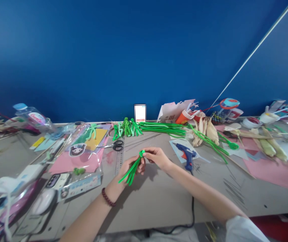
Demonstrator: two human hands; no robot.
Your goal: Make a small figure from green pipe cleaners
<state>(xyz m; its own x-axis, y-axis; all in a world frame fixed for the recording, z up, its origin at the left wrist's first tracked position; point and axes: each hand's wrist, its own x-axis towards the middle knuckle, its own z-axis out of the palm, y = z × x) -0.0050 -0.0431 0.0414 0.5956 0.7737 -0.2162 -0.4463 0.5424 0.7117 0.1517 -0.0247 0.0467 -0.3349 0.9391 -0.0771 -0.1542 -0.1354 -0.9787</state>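
Observation:
A small bunch of green pipe cleaners is held above the middle of the table, its loose ends pointing down and left. My left hand is closed around the bunch below its top. At the rounded, curled top of the bunch, the thumb and fingertips of my right hand are pinched together. Behind my hands, several finished-looking green twisted pipe cleaner figures stand by the wall. Beside them lies a pile of straight green pipe cleaners.
Black-handled scissors lie left of my hands near a clear ruler. A blue glue gun rests at right, its cable running over the front edge. Further out are pink paper, dried husks, a bottle and a phone.

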